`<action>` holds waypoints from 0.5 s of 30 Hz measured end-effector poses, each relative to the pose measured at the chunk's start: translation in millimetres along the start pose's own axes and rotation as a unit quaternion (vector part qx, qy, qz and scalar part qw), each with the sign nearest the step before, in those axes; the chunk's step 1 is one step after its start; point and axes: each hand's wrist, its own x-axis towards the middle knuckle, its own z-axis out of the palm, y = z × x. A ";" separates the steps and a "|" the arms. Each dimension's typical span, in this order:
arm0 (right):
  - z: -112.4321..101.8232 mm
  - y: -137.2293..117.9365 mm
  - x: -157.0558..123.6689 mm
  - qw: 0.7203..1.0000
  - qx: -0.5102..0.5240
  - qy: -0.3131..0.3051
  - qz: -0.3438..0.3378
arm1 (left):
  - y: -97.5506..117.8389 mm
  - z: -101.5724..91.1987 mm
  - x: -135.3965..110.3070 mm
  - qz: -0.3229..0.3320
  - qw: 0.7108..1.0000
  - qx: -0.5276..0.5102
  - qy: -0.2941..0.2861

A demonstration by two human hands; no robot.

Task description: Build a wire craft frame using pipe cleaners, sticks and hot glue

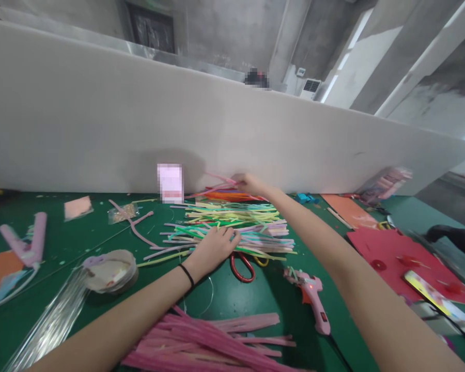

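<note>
My right hand (252, 186) pinches a pink pipe cleaner (220, 177) at the far side of the table, above a row of orange pipe cleaners (232, 196). The strip sticks out to the left of the fingers. My left hand (213, 249) lies palm down, fingers spread, on a pile of pastel pipe cleaners (261, 240) in lilac, mint and white. Yellow-green pipe cleaners (232, 214) form another band behind it. A red looped handle (242, 267) and a yellow one show from under the pile. Dark pink pipe cleaners (201, 341) lie nearest me.
A pink glue gun (312, 297) with a lit red light lies right of the piles. Left are a round container (118, 271), clear plastic strips (50, 320) and a pink two-armed tool (31, 243). Red sheets (387, 248) cover the right side. A white partition (101, 113) stands behind.
</note>
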 end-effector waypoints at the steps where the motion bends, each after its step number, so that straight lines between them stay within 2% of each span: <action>1: -9.4 -0.4 -1.5 1.000 0.024 0.019 0.001 | 0.1 0.1 -0.2 -0.001 1.000 -0.001 0.003; 6: -57.1 -7.5 -14.9 0.983 0.150 0.101 0.013 | 0.5 -0.9 0.4 0.000 1.000 -0.003 0.012; 9: -89.6 -19.1 -31.0 0.948 0.281 0.145 0.022 | -0.5 -0.4 1.6 0.001 1.000 -0.002 0.005; 12: -118.5 -47.0 -58.8 0.929 0.348 0.129 -0.005 | -2.8 4.7 2.0 0.005 1.000 -0.009 0.000; 15: -125.7 -94.3 -100.1 0.926 0.364 0.096 -0.025 | -4.6 10.9 -2.8 -0.008 1.000 -0.029 0.006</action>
